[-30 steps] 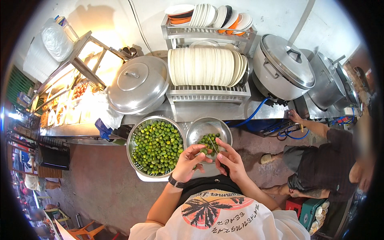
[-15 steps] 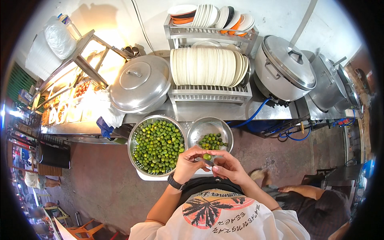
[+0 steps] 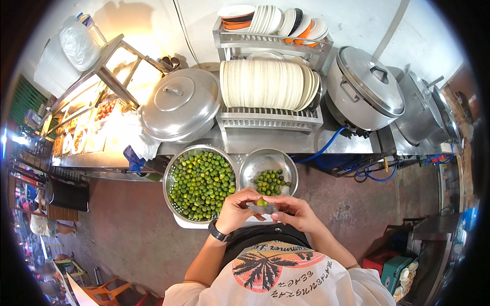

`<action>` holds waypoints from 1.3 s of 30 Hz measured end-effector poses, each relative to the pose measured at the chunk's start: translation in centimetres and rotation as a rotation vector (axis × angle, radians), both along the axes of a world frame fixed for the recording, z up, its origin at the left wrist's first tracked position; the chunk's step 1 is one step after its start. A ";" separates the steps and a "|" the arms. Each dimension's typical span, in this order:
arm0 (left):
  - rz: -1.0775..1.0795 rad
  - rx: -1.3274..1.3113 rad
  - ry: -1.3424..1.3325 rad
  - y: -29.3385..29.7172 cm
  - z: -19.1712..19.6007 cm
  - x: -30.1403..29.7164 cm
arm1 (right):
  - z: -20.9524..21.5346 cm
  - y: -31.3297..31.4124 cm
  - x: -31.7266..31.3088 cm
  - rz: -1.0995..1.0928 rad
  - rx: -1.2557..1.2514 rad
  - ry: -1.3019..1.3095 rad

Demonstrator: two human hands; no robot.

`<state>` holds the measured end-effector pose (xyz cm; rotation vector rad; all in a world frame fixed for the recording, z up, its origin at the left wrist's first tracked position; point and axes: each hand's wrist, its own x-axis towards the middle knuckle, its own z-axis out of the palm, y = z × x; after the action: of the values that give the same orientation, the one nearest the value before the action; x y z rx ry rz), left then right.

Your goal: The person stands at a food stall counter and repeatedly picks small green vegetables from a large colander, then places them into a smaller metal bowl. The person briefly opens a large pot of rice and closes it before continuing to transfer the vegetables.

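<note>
My left hand [image 3: 236, 210] and my right hand [image 3: 292, 213] meet in front of my waist, fingertips pinched together. Between them sits a small green citrus fruit [image 3: 262, 202], held by the left fingers, with the right fingertips touching its side. Just under the fruit, a thin flat grey piece [image 3: 262, 209], like a small blade, runs toward my right thumb; its kind is unclear. Beyond my left hand is a large perforated metal bowl [image 3: 168, 196] full of small green citrus fruits [image 3: 201, 183]. A smaller metal bowl [image 3: 248, 162] beside it holds fewer fruits [image 3: 268, 182] and something whitish.
Behind the bowls runs a steel counter [image 3: 235, 145] with a lidded pot [image 3: 178, 107], a rack of plates [image 3: 265, 84] and a large cooker [image 3: 362, 86]. A lit food case [image 3: 107, 97] stands left. Crates [image 3: 393, 273] sit on the floor at lower right.
The person at lower right has left the view, uncovering crates and dishes there. My hands stay together; the grey piece under the fruit has tilted and looks lighter.
</note>
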<state>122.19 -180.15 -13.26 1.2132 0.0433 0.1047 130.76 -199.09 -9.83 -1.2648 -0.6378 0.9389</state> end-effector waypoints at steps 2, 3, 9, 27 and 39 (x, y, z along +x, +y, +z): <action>-0.036 0.011 0.011 0.5 0.0 -0.1 | 0.1 -0.1 0.3 0.021 -0.030 0.021; -0.059 0.031 0.011 0.8 0.1 -0.1 | -0.1 -0.1 0.2 0.013 -0.031 0.033; 0.058 0.250 -0.012 -0.4 -0.3 0.5 | -3.2 0.1 0.1 -0.108 -0.072 0.127; 0.030 -0.535 0.234 1.1 -4.8 0.5 | -13.4 2.6 3.4 -0.421 -0.254 0.499; 0.063 -0.511 0.092 0.3 -1.0 0.6 | -0.3 2.3 0.2 -0.128 0.033 0.147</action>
<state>122.81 -179.82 -14.29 0.7051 0.1782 0.0861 130.95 -196.76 -10.14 -1.1809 -0.4505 0.9024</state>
